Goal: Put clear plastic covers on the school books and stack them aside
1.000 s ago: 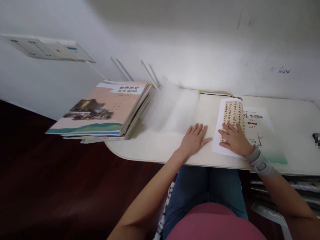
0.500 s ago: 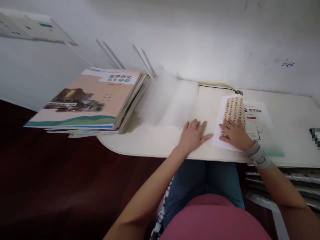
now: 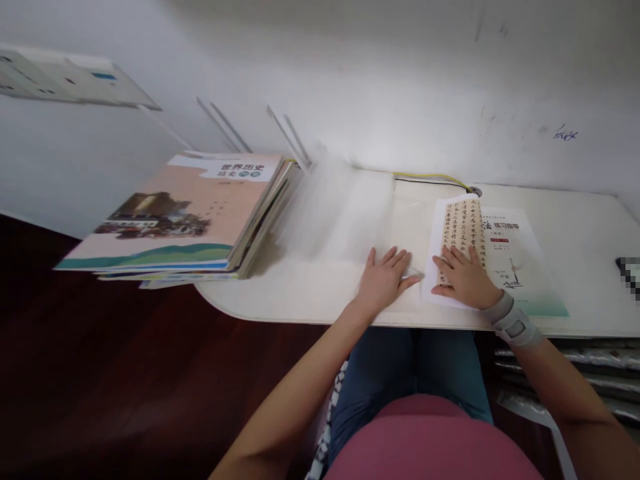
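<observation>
My left hand [image 3: 385, 280] lies flat and open on the white desk [image 3: 300, 293], fingers spread, just left of a white sheet. My right hand [image 3: 463, 277], with a grey wrist band, rests palm down with fingers stretched on a tan calligraphy sheet [image 3: 463, 223] with columns of characters. That sheet lies on a white paper over a green-and-white exercise booklet [image 3: 520, 257]. Both hands sit near the desk's front edge, close together.
A stack of textbooks [image 3: 185, 213] overhangs the desk's left end. A translucent plastic sleeve [image 3: 340, 207] lies between the books and my hands. A yellow and black cable [image 3: 430, 177] runs along the wall. A dark object [image 3: 629, 270] sits at the right edge.
Both hands stay in place on the desk and the sheet. Only the view shifts slightly.
</observation>
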### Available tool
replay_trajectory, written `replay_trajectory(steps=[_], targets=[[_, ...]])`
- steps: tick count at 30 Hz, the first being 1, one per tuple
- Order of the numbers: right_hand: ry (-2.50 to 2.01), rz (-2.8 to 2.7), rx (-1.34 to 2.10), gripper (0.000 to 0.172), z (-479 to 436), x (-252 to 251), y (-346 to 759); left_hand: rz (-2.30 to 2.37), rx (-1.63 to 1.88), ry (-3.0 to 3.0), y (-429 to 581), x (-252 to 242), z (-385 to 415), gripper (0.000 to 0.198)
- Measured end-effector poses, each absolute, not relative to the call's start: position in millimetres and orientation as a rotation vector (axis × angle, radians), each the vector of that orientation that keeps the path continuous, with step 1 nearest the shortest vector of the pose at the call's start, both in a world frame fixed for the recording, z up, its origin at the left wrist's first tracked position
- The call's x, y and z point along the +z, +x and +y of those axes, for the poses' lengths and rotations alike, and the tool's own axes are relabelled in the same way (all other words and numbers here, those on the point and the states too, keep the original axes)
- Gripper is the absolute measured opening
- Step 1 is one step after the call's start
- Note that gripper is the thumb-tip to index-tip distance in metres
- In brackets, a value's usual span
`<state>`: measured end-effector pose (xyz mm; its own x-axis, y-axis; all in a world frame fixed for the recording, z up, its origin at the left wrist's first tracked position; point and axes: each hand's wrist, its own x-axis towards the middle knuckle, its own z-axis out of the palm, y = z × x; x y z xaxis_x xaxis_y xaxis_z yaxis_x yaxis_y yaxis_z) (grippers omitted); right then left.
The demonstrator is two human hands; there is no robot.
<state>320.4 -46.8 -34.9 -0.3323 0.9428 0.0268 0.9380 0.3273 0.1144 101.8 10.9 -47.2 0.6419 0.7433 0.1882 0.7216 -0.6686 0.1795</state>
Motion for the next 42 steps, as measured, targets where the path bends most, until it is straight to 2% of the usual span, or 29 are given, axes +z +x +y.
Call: replay_trajectory(steps=[7, 16, 22, 26, 28, 35, 42], targets=[[1.843, 2.505, 0.196, 0.069, -47, -39, 305, 1.272, 0.393, 2.735, 102, -48, 11, 0.054], [1.824, 2.526, 0.229, 0.059, -59, -31, 287, 1.317, 0.26, 2.763, 108, -47, 8, 0.064], [1.716, 2.548, 0.238, 0.063, -69, -25, 274, 1.272, 0.144, 2.774, 111, -47, 6, 0.066], [1.65, 2.62, 0.086, 0.051, -39, -7, 291, 1.258, 0.124, 2.788, 110, -49, 7, 0.066], [1.707, 2.579, 0.129, 0.048, -11, 1, 301, 1.26, 0.115, 2.79, 110, -49, 7, 0.067], [1.786, 2.311, -0.032, 0.069, 45, -16, 310, 1.283, 0.148, 2.803, 110, -53, 6, 0.066], [1.824, 2.332, 0.025, 0.071, 35, -23, 303, 1.285, 0.173, 2.783, 111, -56, 6, 0.074]])
